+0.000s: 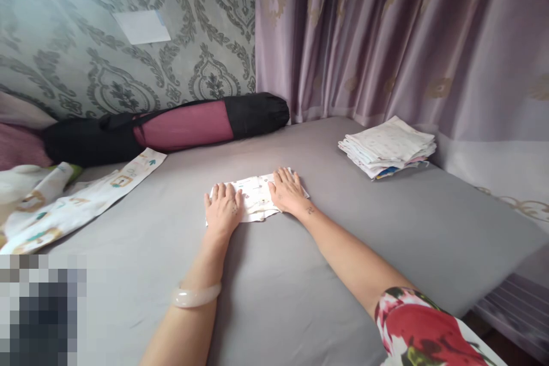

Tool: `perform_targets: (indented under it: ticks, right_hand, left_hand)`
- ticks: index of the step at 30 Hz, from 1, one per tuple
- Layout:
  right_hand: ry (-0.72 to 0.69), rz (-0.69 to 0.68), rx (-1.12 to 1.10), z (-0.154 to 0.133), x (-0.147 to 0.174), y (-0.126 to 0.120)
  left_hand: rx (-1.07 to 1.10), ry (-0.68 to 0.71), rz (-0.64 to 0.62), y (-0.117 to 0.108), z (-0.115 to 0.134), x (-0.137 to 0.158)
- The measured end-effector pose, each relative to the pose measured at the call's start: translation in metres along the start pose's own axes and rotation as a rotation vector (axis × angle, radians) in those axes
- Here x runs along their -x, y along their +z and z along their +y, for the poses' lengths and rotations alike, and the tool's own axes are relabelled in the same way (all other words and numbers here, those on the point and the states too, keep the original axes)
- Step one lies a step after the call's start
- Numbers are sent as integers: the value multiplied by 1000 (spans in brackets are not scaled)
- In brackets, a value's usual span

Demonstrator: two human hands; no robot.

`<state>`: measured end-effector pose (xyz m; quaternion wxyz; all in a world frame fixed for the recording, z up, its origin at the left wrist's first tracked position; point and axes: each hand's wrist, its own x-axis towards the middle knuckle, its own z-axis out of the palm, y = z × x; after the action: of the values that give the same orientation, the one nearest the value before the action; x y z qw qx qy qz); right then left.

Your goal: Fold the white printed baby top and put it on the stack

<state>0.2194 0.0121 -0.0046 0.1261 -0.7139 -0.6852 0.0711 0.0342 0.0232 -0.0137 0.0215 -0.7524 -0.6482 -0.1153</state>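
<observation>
A small white printed cloth [256, 197], folded into a narrow strip, lies flat on the grey bed sheet [300, 286]. My left hand [223, 206] rests palm down on its left end, fingers spread. My right hand [288, 190] lies flat on its right end, fingers apart. Neither hand grips the cloth; both press on top of it. A pale bangle [196, 295] sits on my left wrist.
A stack of folded cloths [388, 146] sits at the far right of the bed near the purple curtain [386, 40]. Unfolded printed cloths [72, 200] lie at the left. A black and maroon rolled bag [171, 124] lies along the patterned wall.
</observation>
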Motion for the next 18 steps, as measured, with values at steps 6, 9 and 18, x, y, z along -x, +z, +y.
perform_targets:
  ticks: [6,9,18]
  right_hand:
    - [36,-2,25,8,-4,0]
    - [55,-39,-2,10,-4,3]
    - [102,-89,-263,28,-18,-16]
  left_hand:
    - [-17,-49,41,1,-6,-1]
    - [-4,-48,-30,5,-10,-3]
    - [174,-123,-116,2,-19,-13]
